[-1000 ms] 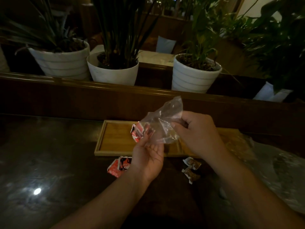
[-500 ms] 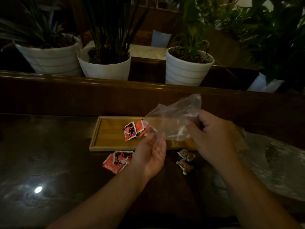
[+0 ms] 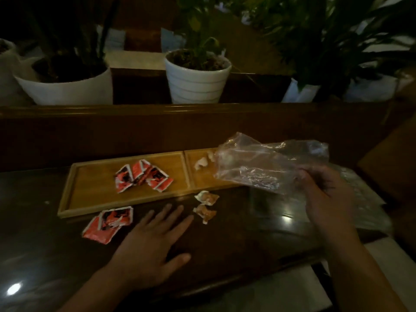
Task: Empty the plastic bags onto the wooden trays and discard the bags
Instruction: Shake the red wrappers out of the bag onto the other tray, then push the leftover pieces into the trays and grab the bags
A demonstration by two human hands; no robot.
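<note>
My right hand (image 3: 326,194) grips an empty clear plastic bag (image 3: 265,165), held above the right wooden tray (image 3: 202,179). Pale wrapped pieces (image 3: 203,162) lie in that tray. The left wooden tray (image 3: 90,190) holds several red and white packets (image 3: 141,177). My left hand (image 3: 155,242) rests flat on the dark table with fingers spread, holding nothing. Two red packets (image 3: 109,224) lie on the table in front of the left tray, just left of that hand. Two brownish wrapped pieces (image 3: 206,206) lie on the table by my left fingertips.
A larger crumpled clear bag (image 3: 360,199) lies on the table at the right, behind my right hand. A dark wooden ledge (image 3: 157,122) rises behind the trays, with white plant pots (image 3: 195,79) beyond it. The table's front edge runs near my wrists.
The red packets fell from the bag into the left tray. My left hand let go of the bag and dropped flat onto the table. My right hand carried the empty bag to the right.
</note>
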